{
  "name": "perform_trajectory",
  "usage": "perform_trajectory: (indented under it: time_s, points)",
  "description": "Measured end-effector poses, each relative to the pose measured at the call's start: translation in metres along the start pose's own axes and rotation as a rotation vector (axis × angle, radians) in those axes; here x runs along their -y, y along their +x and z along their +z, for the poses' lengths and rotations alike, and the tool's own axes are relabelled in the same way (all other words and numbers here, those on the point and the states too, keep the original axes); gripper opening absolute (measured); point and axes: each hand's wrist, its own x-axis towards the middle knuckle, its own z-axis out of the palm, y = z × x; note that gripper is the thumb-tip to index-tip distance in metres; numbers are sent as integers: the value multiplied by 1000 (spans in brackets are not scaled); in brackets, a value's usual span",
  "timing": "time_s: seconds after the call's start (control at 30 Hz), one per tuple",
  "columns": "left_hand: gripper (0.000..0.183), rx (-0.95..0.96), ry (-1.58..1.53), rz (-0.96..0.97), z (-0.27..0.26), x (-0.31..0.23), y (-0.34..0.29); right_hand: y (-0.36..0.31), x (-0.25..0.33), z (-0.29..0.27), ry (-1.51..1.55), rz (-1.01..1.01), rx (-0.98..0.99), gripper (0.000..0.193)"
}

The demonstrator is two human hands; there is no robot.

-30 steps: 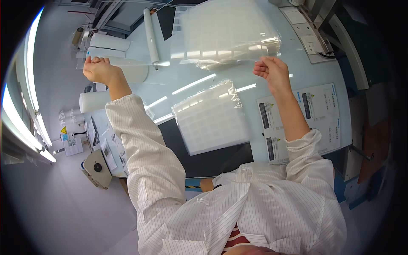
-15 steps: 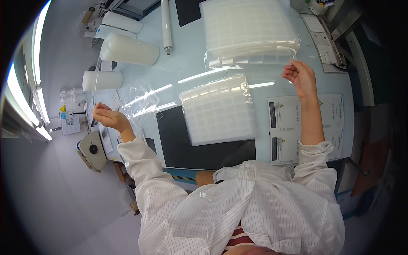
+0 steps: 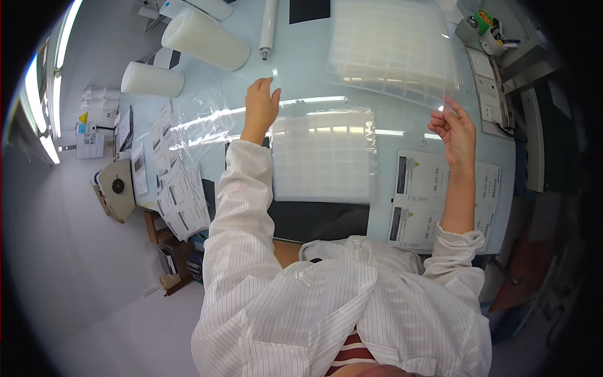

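Observation:
At the far right of the table lies a large stack of clear plastic sheets [image 3: 396, 44] marked with a grid of pale squares. My right hand [image 3: 455, 135] is at its near right corner, with thumb and forefinger on the edge of the top sheet and the other fingers curled. That near edge looks raised and blurred. My left hand [image 3: 260, 108] is over the table, fingers stretched forward and thumb apart, with nothing plainly in it. Just right of it a smaller stack of clear gridded sheets [image 3: 323, 157] rests partly on a black mat [image 3: 320, 220].
White rolls [image 3: 204, 41] stand at the far left, near a thin white roller [image 3: 267, 28]. Loose clear film [image 3: 201, 119] and printed sheets [image 3: 182, 201] lie at the left. More printed sheets [image 3: 408, 201] are at the right. A pen cup [image 3: 493, 43] sits at the far right.
My left hand has moved from the left table edge toward the middle, and its fingers have straightened. My right hand has shifted slightly right and nearer, with the sheet's corner.

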Motion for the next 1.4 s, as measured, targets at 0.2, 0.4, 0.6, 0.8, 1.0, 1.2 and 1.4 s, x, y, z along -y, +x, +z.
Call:
perform_trajectory:
  time_s: [0.2,0.4,0.6,0.8,1.0,1.2,1.4]
  points:
    - [66,258,-1194,-658,22,-95,50,-20,-7,-6,-70,-7,55,46]
    - [32,156,-1076,-670,30,-115,48,-37,-11,-11,-63,3,124,53]
    - [14,-215,-1001,-511,-1,-112,-38,-78,-31,6,-236,-81,252,53]
    - [11,-232,-975,-786,-8,-68,-173,-115,-110,22,-258,162,387,54]
    - [9,-183,-788,-945,11,-40,-232,-142,-158,27,-422,263,377,54]
    - [11,-175,-405,-807,10,-53,-218,-143,-162,27,-664,103,314,51]
    - [21,-142,-72,-759,16,-45,-226,-141,-154,28,-1049,22,251,64]
